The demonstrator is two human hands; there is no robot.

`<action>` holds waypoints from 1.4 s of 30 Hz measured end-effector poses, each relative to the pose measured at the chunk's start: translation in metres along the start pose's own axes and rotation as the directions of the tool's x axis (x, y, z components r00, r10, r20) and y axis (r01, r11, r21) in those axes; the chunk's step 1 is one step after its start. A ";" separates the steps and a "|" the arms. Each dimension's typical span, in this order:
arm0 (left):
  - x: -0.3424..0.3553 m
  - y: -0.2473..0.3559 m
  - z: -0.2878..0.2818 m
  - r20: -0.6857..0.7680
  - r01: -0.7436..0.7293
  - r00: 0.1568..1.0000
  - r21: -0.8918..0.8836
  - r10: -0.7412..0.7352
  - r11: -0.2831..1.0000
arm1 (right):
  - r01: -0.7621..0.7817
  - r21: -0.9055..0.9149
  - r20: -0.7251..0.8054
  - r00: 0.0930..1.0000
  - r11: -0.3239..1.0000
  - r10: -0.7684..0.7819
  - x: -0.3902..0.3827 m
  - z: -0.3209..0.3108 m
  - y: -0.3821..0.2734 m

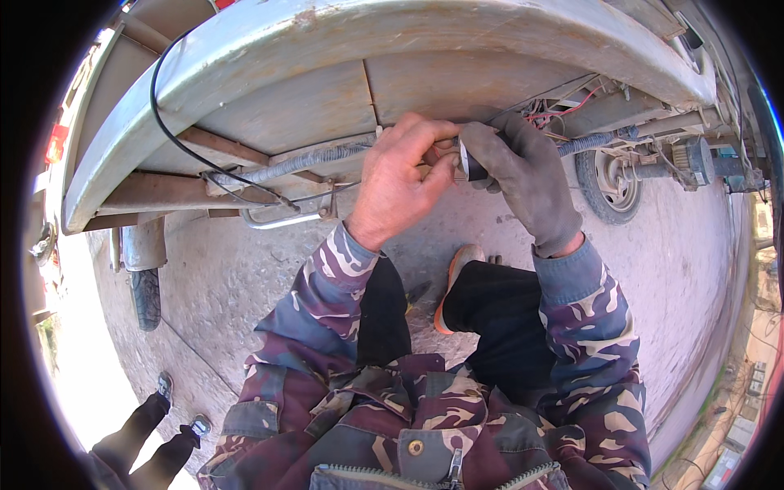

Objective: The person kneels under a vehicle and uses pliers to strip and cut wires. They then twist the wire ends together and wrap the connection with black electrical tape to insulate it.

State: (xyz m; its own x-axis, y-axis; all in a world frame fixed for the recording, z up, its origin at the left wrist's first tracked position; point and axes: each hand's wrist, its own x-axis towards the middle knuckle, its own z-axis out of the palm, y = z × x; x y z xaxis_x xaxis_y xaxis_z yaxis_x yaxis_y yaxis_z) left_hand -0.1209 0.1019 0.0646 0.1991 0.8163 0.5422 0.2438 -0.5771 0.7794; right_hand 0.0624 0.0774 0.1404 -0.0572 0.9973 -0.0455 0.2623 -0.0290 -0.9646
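Observation:
My bare left hand is closed in a pinch under the metal frame, its fingertips meeting those of my right hand. What lies between its fingers is too small to make out. My right hand, in a grey work glove, is closed round a small black roll with a pale rim, which looks like a roll of black tape. Both hands are at a wrapped pipe or cable bundle, whose left part and right part show on either side; the stretch between is hidden behind my hands.
Above the hands curves a large grey metal beam. A black cable loops over it at left. Loose red and black wires hang at right. A wheel stands beyond, and a tyre at left. Another person's legs are at lower left.

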 end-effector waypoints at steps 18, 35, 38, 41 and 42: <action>0.006 0.016 -0.002 0.069 0.243 0.970 -0.177 -0.234 0.954 | -0.033 0.090 -0.014 0.999 0.995 0.034 0.014 0.015 -0.006; 0.025 0.018 0.000 -0.051 0.525 0.837 -0.204 -0.545 0.826 | 0.047 -0.059 -0.172 0.983 0.997 -0.056 0.030 0.004 0.020; 0.029 0.022 0.005 -0.101 0.520 0.833 -0.192 -0.544 0.832 | 0.103 -0.032 -0.165 0.980 0.994 -0.107 0.031 0.003 0.024; 0.029 0.021 0.009 -0.125 0.491 0.847 -0.192 -0.517 0.850 | 0.036 -0.033 -0.132 0.990 0.999 -0.040 0.031 0.001 0.023; 0.029 0.020 0.010 -0.116 0.465 0.863 -0.196 -0.491 0.864 | 0.043 -0.030 -0.133 0.990 0.999 -0.047 0.031 0.000 0.022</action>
State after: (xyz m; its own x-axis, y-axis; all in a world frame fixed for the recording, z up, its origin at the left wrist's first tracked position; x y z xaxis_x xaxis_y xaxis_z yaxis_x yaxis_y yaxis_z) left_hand -0.1012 0.1134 0.0930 -0.0580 0.9908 0.1221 0.1171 -0.1147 0.9865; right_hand 0.0660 0.1075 0.1178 0.0593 0.9976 0.0347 0.2886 0.0162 -0.9573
